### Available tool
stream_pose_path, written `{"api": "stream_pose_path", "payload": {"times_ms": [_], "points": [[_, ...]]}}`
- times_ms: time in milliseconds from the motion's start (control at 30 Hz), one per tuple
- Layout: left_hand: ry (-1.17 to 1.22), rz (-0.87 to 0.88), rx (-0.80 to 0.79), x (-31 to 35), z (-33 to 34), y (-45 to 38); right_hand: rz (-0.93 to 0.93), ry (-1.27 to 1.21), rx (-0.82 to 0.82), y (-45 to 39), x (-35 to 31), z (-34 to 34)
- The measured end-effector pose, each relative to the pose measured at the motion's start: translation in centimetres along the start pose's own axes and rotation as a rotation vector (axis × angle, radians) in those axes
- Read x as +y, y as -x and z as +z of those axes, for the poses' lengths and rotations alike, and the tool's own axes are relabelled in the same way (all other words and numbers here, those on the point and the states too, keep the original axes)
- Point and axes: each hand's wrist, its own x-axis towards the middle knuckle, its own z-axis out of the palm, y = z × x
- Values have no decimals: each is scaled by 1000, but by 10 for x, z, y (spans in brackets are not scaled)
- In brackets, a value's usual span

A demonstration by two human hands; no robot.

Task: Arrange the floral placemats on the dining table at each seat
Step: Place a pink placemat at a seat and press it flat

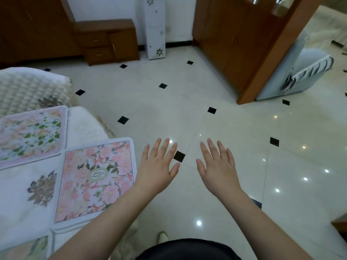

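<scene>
1. Over the tiled floor (216,102), right of the bench (20,199), the left hand (157,166) and right hand (218,166) hover apart, each grip spread flat and holding nothing.
2. On the bench's white cloth the pink floral placemat (95,181) lies flat near the left hand, squared as if for one seat.
3. Farther left, the green-leaf placemat (32,134) lies at the neighbouring place.
</scene>
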Motion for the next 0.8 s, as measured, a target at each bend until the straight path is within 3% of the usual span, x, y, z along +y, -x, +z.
{"api": "stream_pose_path", "payload": {"times_ms": [200, 533, 800], "points": [[-12, -103, 44, -29, -2, -22, -104, 13, -27, -50, -21, 8], [86, -343, -103, -40, 3, -83, -320, 11, -115, -155, -18, 35], [18, -619, -116, -47, 7, -120, -568, -35, -169, -243, -22, 37]]}}
